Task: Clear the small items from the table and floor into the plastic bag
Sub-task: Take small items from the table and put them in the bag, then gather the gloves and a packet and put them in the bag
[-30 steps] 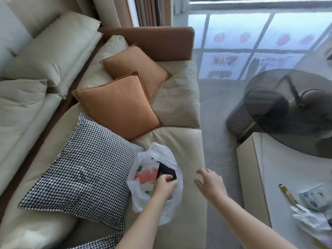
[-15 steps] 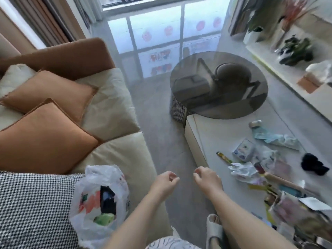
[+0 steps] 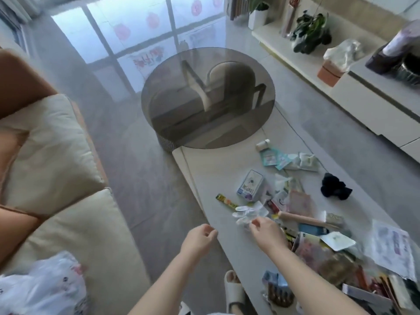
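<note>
Reaching over the near edge of the low pale table [image 3: 205,169], my right hand [image 3: 266,231] has its fingertips on a crumpled clear plastic glove [image 3: 248,212]; whether they pinch it or only touch it I cannot tell. My left hand [image 3: 198,239] hangs above the floor between sofa and table, fingers loosely curled, holding nothing.

One plastic bag [image 3: 43,287] lies on the sofa [image 3: 75,223] at the near left: white, thin and wrinkled, with reddish print, well apart from the table.

On the table I count one blue-and-white tin [image 3: 250,185], one long yellow stick wrapper [image 3: 227,201] just left of the glove, one small white bottle [image 3: 263,144] at the far end, one black scrunchie [image 3: 335,188] to the right, and one pale wooden stick [image 3: 311,220]. Teal and white packets [image 3: 288,159] lie beyond the tin. More wrappers and papers pile near right, too jumbled to count.

One round smoked-glass top [image 3: 208,96] overlaps the table's far end.
</note>
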Available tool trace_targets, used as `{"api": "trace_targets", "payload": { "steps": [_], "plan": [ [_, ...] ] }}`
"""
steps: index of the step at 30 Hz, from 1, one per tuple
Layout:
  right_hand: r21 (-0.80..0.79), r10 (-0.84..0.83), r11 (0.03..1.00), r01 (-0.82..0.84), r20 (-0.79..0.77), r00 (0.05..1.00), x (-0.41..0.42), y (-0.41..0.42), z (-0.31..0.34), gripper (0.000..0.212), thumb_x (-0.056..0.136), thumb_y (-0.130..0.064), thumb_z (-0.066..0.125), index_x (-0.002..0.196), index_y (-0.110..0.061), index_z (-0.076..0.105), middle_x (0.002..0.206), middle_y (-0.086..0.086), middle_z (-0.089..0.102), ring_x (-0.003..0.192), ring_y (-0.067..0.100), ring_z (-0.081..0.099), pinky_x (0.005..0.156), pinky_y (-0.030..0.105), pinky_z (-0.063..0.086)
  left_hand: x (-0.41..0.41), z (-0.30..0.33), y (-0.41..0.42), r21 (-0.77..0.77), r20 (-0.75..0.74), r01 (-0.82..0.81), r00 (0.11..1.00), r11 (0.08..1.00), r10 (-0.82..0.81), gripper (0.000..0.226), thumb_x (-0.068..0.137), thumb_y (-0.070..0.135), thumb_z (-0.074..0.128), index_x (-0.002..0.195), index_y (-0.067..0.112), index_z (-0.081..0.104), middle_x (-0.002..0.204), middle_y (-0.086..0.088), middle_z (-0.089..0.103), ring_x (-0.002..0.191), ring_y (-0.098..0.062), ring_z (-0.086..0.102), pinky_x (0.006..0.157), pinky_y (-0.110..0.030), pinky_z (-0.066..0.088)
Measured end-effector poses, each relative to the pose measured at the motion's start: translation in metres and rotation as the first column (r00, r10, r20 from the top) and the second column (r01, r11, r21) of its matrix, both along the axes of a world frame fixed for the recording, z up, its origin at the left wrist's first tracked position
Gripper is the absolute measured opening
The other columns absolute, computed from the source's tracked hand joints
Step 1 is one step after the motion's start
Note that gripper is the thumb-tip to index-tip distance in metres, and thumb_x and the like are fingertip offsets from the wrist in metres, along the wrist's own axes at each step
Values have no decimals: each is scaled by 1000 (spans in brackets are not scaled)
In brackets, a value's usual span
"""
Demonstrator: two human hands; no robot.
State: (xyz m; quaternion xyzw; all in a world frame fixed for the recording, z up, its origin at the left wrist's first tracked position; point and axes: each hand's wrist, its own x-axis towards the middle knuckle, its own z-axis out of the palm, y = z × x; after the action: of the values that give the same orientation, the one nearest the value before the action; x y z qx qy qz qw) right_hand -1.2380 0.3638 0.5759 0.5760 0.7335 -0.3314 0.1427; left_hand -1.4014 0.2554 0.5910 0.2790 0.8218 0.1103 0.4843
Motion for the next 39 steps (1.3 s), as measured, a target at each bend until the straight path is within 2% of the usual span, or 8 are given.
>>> {"api": "trace_targets", "payload": {
  "steps": [5, 12, 18, 23, 29, 32, 36, 39],
  "plan": [
    [-29, -32, 999, 32, 13, 999, 23, 40, -37, 26, 94, -34, 45, 108, -20, 62, 116, 4, 62, 106, 24, 58, 83, 30, 44, 17, -43, 51, -30, -7, 53, 999, 998, -54, 34, 96, 37, 48, 121, 18, 61, 122, 0, 64, 112, -15, 58, 89, -23, 44],
    [-79, -114, 990, 113, -7, 993, 28, 73, -105, 23, 93, -28, 51, 111, -17, 59, 112, 6, 62, 102, 26, 58, 83, 32, 46, 11, -118, 98, -47, -55, 59, 997, 997, -62, 36, 96, 32, 47, 126, 17, 58, 127, -1, 61, 113, -17, 58, 89, -25, 43],
    [-84, -144, 986, 147, 35, 989, 22, 85, -181, 38, 92, -28, 53, 129, -19, 50, 131, 3, 50, 120, 22, 46, 94, 32, 40, -1, -201, 138, -5, -50, 35, 998, 999, -35, 40, 91, 19, 55, 130, 27, 52, 127, -5, 48, 111, -19, 55, 91, -28, 44],
    [-44, -226, 972, 230, 78, 971, 16, 88, -230, 50, 88, -36, 61, 132, -19, 45, 139, 2, 43, 126, 23, 39, 102, 33, 37, -3, -252, 152, 6, -211, 199, 958, 980, -193, 45, 90, 13, 54, 131, 31, 53, 127, -1, 43, 119, -17, 45, 91, -26, 42],
    [90, -272, 962, 259, 194, 943, 14, 92, -256, 69, 85, -44, 63, 141, -16, 33, 140, 7, 42, 131, 25, 34, 103, 33, 36, -3, -282, 155, -73, -346, 355, 867, 932, -358, 29, 87, 34, 62, 115, 32, 59, 119, 0, 39, 114, -20, 37, 78, -27, 38],
    [136, -295, 952, 275, 161, 942, 19, 92, -263, 60, 83, -38, 66, 133, -15, 43, 130, 8, 50, 122, 25, 41, 99, 34, 37, -3, -287, 157, -110, -410, 428, 802, 897, -434, 24, 87, 40, 60, 107, 28, 59, 116, 0, 41, 109, -23, 37, 83, -29, 34],
    [111, -278, 956, 273, 29, 960, 34, 93, -262, 19, 88, -23, 61, 98, -8, 62, 102, 10, 62, 102, 28, 47, 85, 36, 39, -1, -284, 158, -191, -427, 507, 728, 841, -536, 24, 88, 47, 55, 101, 28, 59, 114, 3, 51, 110, -24, 39, 84, -32, 29],
    [13, -384, 921, 388, -124, 915, 49, 93, -246, 10, 83, -10, 62, 77, -8, 54, 88, 7, 51, 92, 27, 48, 69, 28, 31, 3, -271, 158, -210, -350, 459, 789, 863, -505, 21, 91, 45, 52, 97, 25, 54, 102, 0, 62, 101, -24, 49, 82, -33, 31]
  ]
}}
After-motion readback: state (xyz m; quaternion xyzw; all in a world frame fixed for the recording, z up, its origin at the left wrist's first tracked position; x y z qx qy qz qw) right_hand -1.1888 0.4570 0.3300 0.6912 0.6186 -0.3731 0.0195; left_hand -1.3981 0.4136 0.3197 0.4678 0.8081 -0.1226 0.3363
